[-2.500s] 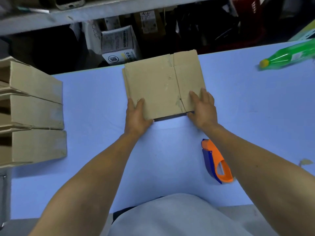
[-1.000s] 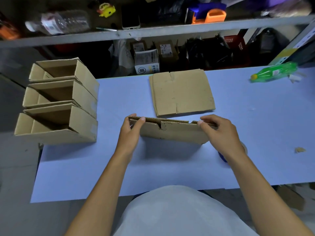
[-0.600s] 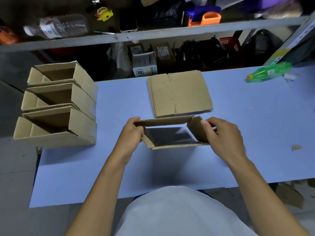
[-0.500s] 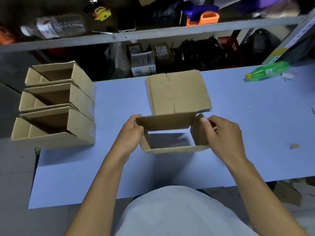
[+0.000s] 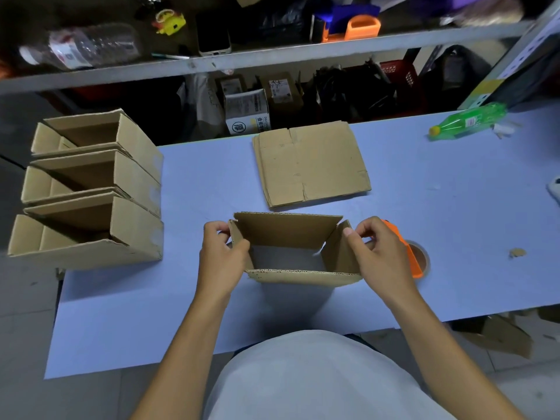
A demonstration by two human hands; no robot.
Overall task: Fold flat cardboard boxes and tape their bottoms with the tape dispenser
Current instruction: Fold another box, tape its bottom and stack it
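A brown cardboard box point(image 5: 288, 231) is opened into a rectangular tube above the blue table point(image 5: 454, 222), and I look down through it. My left hand point(image 5: 221, 256) pinches its left wall and my right hand point(image 5: 378, 253) pinches its right wall. Beyond it a stack of flat cardboard boxes point(image 5: 309, 165) lies on the table. The orange tape dispenser point(image 5: 412, 256) lies right of the box, partly hidden behind my right hand.
Three folded boxes point(image 5: 91, 189) are stacked on their sides at the table's left end. A green bottle point(image 5: 469, 121) lies at the far right, a cardboard scrap point(image 5: 516, 253) at right. A cluttered shelf point(image 5: 272, 53) runs behind the table.
I lifted one flat box off the stack, drew it toward me and spread it from flat into an open rectangle. The tape dispenser has come back into sight behind my right hand.
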